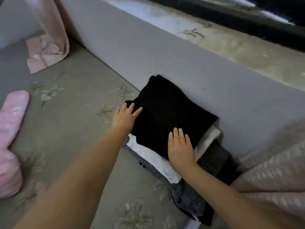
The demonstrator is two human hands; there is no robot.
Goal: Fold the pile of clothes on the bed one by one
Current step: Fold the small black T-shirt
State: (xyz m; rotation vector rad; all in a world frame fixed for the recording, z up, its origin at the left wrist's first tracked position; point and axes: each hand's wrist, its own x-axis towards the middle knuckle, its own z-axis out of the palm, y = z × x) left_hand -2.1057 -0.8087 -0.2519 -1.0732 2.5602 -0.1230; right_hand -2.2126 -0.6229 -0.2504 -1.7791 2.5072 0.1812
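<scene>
Left hand (125, 116) and right hand (180, 146) lie flat, fingers straight, gripping nothing, on the folded black garment (166, 111) directly beneath; its long axis runs away from them.

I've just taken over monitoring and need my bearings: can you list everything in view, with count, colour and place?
black garment: one, black, folded, top of the stack against the grey wall
white garment: one, white, directly under the black one
grey garment: one, speckled dark grey, low in the stack, nearest the camera
dark garment: one, dark grey, right side of the stack
bedsheet: one, grey-green with flowers, under everything
pink plush item: one, pink, left edge
pink cloth: one, pale pink, far left
curtain: one, beige-pink, top left
quilted blanket: one, pale pink, right
left hand: fingers straight, on the black garment's left edge
right hand: flat on its near edge
</scene>
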